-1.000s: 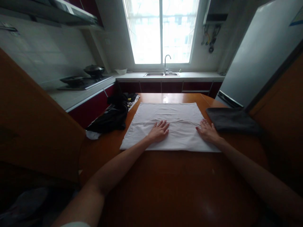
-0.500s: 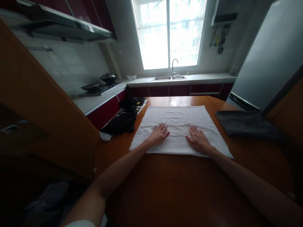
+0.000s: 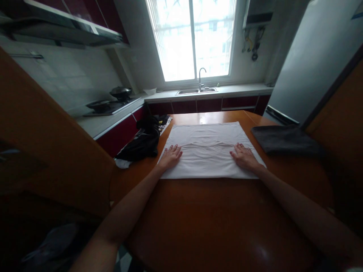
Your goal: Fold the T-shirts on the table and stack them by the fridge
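Note:
A white cloth garment (image 3: 207, 162) lies spread in a rough rectangle on the wooden table (image 3: 215, 211), with a raised wrinkle running across its middle. My left hand (image 3: 171, 156) rests flat near the cloth's left edge, fingers stretched out and pointing away from me. Toward the right edge, my right hand (image 3: 244, 155) presses flat on the same cloth with its fingers spread. Neither hand grips anything. Whether the cloth is one layer or folded, I cannot tell.
Dark crumpled clothes (image 3: 144, 139) lie on the table's left side. A folded dark grey cloth (image 3: 283, 139) lies at the right. Beyond are a counter with a sink (image 3: 197, 91), a stove with pans (image 3: 120, 92), and a fridge (image 3: 309, 64) on the right.
My hands have slid apart over the white cloth, left hand to the left and right hand to the right. The cloth's near edge looks straighter. The view has shifted slightly.

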`<state>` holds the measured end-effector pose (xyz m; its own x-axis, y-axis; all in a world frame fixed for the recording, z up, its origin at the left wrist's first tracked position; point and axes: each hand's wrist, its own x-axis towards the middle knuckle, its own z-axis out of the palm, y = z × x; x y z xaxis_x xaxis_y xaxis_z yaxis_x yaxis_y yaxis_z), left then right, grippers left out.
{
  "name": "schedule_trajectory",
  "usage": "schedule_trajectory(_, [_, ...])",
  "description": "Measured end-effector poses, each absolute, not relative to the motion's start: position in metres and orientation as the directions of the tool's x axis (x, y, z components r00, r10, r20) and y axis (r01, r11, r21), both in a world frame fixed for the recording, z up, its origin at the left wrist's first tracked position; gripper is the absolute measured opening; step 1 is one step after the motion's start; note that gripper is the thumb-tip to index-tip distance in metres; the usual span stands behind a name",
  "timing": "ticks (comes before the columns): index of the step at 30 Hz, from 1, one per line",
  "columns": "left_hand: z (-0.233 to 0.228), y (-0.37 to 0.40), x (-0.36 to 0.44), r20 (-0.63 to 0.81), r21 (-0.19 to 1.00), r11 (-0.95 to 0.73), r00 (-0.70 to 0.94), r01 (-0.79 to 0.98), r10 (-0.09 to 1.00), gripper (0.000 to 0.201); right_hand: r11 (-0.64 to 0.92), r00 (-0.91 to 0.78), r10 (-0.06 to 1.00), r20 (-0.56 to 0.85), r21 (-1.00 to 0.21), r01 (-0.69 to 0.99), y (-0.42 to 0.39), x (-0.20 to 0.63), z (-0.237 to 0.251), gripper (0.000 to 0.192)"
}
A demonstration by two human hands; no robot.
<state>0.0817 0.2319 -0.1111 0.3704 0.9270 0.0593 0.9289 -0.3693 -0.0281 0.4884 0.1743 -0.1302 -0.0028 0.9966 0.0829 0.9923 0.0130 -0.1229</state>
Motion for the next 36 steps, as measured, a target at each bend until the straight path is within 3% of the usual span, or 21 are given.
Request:
schedule_trajectory(5, [-0.103, 0.215, 0.105, 0.162, 0.017, -0.441, 0.433, 0.897, 0.887, 0.054, -0.041, 0.069, 0.976, 0.209, -0.138, 0.99, 0.164, 0.482, -0.12, 0.062])
schedule_trajectory(10, [-0.107, 0.177, 0.15, 0.128, 0.074, -0.603, 0.592, 0.794, 0.796, 0.057, 0.237, -0.202, 0.962, 0.183, -0.201, 0.95, 0.141, 0.423, -0.116, 0.061])
schedule_trajectory(13, [-0.112, 0.166, 0.159, 0.075, 0.049, -0.61, 0.606, 0.791, 0.792, 0.059, 0.296, -0.279, 0.954, 0.111, -0.186, 0.937, 0.131, 0.404, -0.119, 0.063])
schedule_trajectory(21, [-0.114, 0.168, 0.155, 0.073, 0.067, -0.58, 0.575, 0.812, 0.815, 0.059, 0.273, -0.26, 0.961, 0.098, -0.166, 0.948, 0.128, 0.416, -0.119, 0.069])
schedule_trajectory(29, [-0.117, 0.167, 0.085, 0.056, 0.036, -0.435, 0.433, 0.9, 0.9, 0.067, 0.082, -0.076, 0.995, 0.057, -0.095, 0.992, 0.117, 0.512, -0.132, 0.071])
schedule_trajectory(33, [-0.109, 0.162, 0.063, 0.02, 0.015, -0.339, 0.339, 0.941, 0.941, 0.07, 0.009, -0.004, 0.991, 0.134, -0.038, 0.999, 0.112, 0.525, -0.129, 0.067])
schedule_trajectory(36, [-0.101, 0.157, 0.092, 0.084, 0.016, -0.405, 0.402, 0.914, 0.912, 0.069, 0.05, -0.035, 0.972, 0.234, -0.058, 0.997, 0.113, 0.488, -0.115, 0.064])
